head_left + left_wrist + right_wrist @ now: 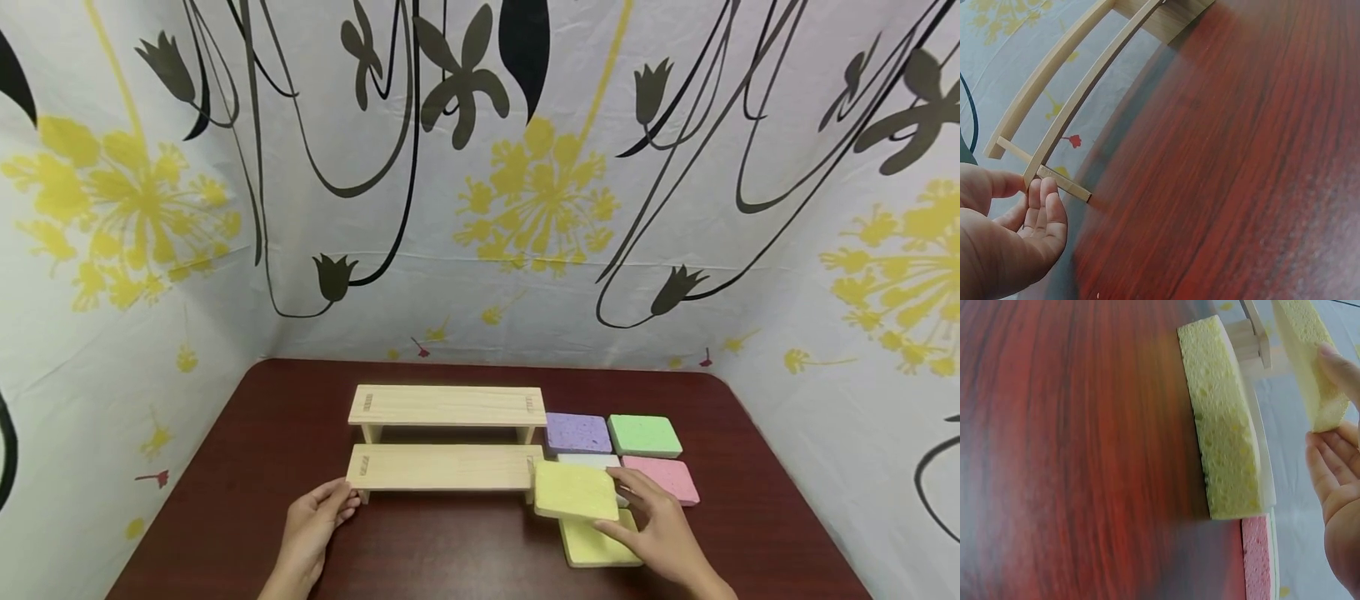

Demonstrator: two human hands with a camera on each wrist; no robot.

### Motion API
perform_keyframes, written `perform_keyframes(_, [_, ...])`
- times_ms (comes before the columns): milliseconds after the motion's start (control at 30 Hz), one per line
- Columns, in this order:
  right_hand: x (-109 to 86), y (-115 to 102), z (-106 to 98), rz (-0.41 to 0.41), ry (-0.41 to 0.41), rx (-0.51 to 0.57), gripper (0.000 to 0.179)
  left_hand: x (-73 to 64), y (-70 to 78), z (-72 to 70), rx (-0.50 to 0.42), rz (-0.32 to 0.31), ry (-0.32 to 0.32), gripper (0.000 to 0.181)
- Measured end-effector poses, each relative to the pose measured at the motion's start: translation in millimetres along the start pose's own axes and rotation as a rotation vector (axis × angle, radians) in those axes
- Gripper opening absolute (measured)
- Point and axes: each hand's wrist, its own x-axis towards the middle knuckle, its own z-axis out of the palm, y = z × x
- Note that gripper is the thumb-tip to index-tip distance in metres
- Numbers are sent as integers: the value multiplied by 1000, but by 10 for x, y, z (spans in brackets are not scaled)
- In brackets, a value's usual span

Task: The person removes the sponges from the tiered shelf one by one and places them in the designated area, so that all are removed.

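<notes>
My right hand pinches a yellow sponge by its right end, thumb on the near side. That sponge is raised above a second yellow sponge lying on the table, also seen in the right wrist view. The held sponge's left end overlaps the right end of the front wooden shelf in the head view. At the shelf's left end, my left hand pinches the board's corner between thumb and fingers; the left wrist view shows this grip too. Directly behind stands the rear, higher wooden shelf.
To the right of the shelves lie a purple sponge, a green sponge, a pink sponge and a partly covered white sponge. The dark red wooden table meets a flower-patterned cloth behind and at both sides.
</notes>
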Motion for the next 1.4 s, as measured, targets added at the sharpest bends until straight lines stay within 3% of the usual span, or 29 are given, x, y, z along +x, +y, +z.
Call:
perform_keyframes(367, [-114, 88, -205, 52, 1, 16, 70, 7, -19, -10, -2, -4, -1, 47])
perform_keyframes(933, [-281, 142, -458, 166, 23, -96, 72, 18, -36, -17, -3, 5, -3, 46])
perform_keyframes(1233, [-387, 245, -591, 141, 25, -94, 72, 2, -27, -14, 0, 8, 6, 46])
perform_keyframes(1400, [-454, 272, -679, 188, 15, -86, 73, 2, -27, -5, -3, 4, 12, 45])
